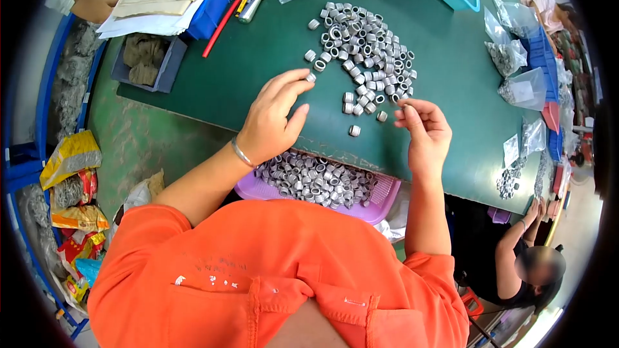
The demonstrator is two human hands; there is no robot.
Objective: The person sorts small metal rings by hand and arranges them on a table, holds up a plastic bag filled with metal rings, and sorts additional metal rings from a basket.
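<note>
- The left hand (pixel 272 117) is half open, thumb apart, fingertips at a small silver ribbed metal ring (pixel 311 78); a light pinch suits it.
- The right hand (pixel 428 134) seems to pinch a small dark piece (pixel 405 107), mostly hidden.
- Silver metal rings (pixel 371 51) lie heaped between, farther across the green desk (pixel 258 51).
- An orange shirt (pixel 277 251) hides the purple plastic basket's (pixel 385 200) near side.
</note>
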